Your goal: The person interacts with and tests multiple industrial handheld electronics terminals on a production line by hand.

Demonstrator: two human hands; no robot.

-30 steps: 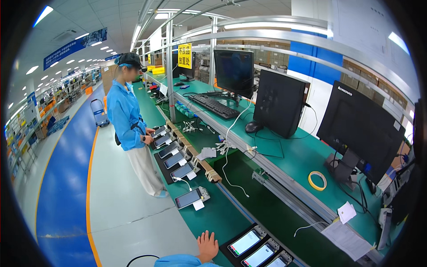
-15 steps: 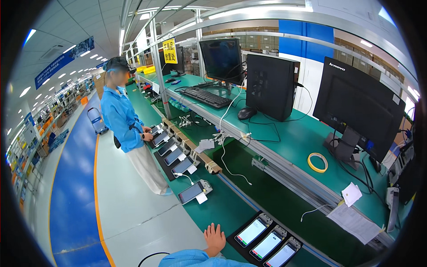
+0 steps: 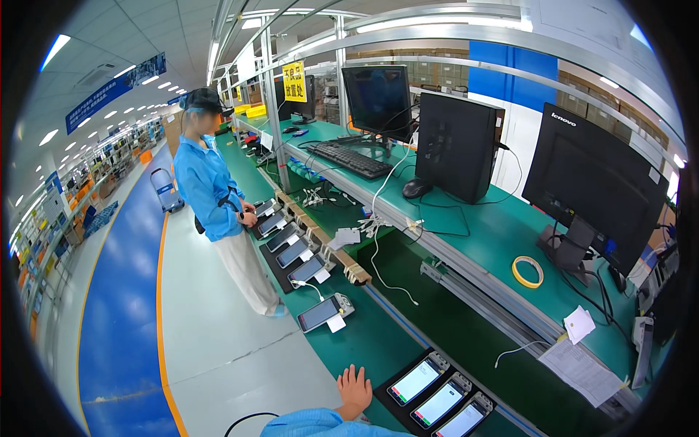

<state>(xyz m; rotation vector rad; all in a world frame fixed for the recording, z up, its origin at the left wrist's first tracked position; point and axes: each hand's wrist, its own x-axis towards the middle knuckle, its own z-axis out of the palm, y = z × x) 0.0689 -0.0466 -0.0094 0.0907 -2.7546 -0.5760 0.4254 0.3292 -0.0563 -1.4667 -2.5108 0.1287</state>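
Observation:
My left hand (image 3: 354, 388) lies flat, palm down, at the near edge of the green bench, fingers spread and holding nothing. Beside it, on a black mat (image 3: 381, 393), three handheld terminals rest in a row with lit white screens: the first terminal (image 3: 415, 382), the middle terminal (image 3: 439, 405) and the last terminal (image 3: 461, 422), partly cut off by the picture's rim. Farther along the bench lies a dark-screened terminal (image 3: 320, 314) with a white cable and a white card at its side. My right hand is out of view.
A person in a blue jacket (image 3: 211, 182) stands at the far bench, hands at a row of terminals (image 3: 293, 251). A raised shelf (image 3: 480, 255) to the right carries monitors (image 3: 597, 189), a computer tower (image 3: 459, 146), a keyboard (image 3: 349, 159) and a tape roll (image 3: 527, 272). Loose cables hang below.
The view has shifted slightly, so the background sits a little farther right and lower. My left hand stays flat on the bench beside the mat.

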